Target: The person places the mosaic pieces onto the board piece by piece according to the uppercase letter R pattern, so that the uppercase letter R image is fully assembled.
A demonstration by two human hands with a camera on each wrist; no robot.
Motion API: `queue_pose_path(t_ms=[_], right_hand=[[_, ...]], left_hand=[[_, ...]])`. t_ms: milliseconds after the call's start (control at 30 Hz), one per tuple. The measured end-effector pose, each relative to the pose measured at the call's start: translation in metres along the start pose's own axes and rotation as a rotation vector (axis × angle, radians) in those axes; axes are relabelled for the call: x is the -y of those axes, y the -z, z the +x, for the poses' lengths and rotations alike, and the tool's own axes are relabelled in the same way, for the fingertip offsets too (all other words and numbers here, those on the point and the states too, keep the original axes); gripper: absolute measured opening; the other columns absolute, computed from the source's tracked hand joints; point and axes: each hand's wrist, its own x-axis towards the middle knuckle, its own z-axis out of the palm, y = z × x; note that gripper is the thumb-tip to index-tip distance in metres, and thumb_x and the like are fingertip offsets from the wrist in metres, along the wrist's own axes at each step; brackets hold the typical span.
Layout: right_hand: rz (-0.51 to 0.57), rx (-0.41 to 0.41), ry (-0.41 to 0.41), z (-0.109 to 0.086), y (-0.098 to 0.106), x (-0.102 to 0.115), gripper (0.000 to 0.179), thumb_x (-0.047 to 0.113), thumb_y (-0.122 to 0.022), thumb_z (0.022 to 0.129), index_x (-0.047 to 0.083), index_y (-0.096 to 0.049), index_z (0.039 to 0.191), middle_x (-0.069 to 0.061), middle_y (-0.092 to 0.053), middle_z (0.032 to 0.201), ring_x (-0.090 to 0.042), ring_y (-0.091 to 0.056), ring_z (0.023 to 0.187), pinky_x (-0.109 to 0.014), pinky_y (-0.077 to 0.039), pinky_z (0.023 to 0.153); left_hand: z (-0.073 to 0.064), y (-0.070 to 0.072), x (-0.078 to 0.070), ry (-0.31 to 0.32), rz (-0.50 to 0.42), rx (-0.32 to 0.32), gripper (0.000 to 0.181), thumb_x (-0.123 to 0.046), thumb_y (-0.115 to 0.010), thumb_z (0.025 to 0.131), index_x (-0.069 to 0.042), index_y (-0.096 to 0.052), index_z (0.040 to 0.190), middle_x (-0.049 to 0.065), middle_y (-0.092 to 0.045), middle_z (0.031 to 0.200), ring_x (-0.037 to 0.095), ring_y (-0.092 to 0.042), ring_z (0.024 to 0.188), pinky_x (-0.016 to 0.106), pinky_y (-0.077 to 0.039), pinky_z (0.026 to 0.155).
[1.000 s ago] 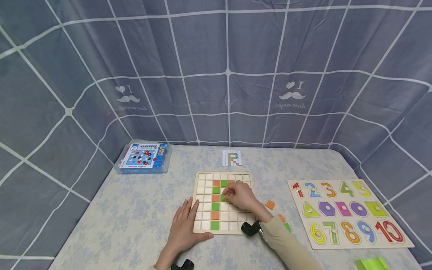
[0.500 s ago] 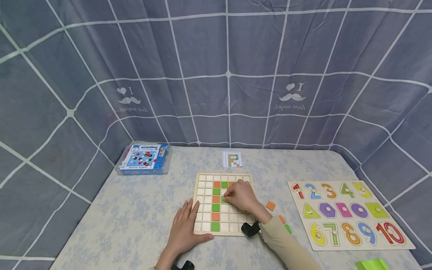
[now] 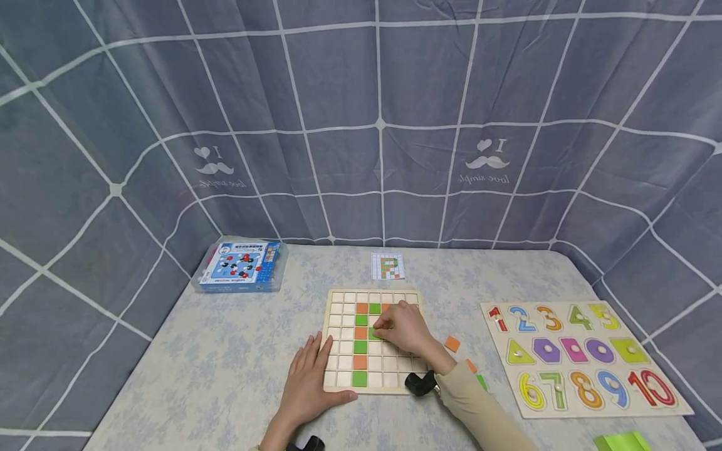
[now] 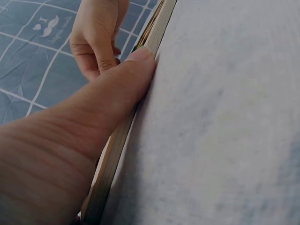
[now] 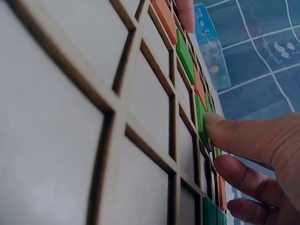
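Observation:
A wooden grid board [image 3: 343,361] lies on the table, with orange and green square tiles in some of its cells. My right hand [image 3: 403,327] is over its middle, thumb and fingers pinching a green tile [image 3: 372,334]. In the right wrist view the thumb lies on that green tile [image 5: 201,123], which sits at a cell of the grid; how deep it sits I cannot tell. My left hand [image 3: 307,373] rests at the board's near left corner with fingers extended along the left side. The left wrist view shows its thumb [image 4: 117,86] against the board's edge [image 4: 115,154].
Behind the board lies a pattern card [image 3: 387,266]. A loose orange tile [image 3: 452,343] and others lie right of the board, partly behind the right sleeve. A number-and-shape puzzle board [image 3: 581,360], a green object [image 3: 622,441] and a boxed molecule kit [image 3: 239,264] are also on the table.
The head view has shifted very slightly. Both hands stay in the same places, the right still at the same green tile.

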Motion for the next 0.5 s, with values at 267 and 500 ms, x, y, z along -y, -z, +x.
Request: queue_pose_path(t_ms=[267,500], right_hand=[[0.072,0.011,0.003,-0.010,0.009,-0.007,0.008,0.023,-0.076,0.083,0.019,-0.076,0.090,0.017,-0.055,0.071,-0.011,-0.046,0.071,-0.035,-0.035,0.073],[0.103,-0.056,0.031,-0.024,0.028,-0.021,0.012,0.019,-0.074,0.084,0.012,-0.076,0.093,0.011,-0.063,0.081,-0.016,-0.051,0.073,-0.032,-0.041,0.068]], left_hand=[[0.000,-0.001,0.000,-0.019,-0.006,-0.024,0.112,-0.070,-0.071,0.065,-0.004,-0.034,0.147,0.022,-0.027,0.150,0.038,-0.017,0.139,0.056,-0.017,0.107],[0.001,-0.002,0.001,0.020,-0.003,0.014,0.116,-0.074,-0.069,0.063,-0.007,-0.030,0.149,0.020,-0.023,0.152,0.035,-0.013,0.141,0.054,-0.015,0.109]])
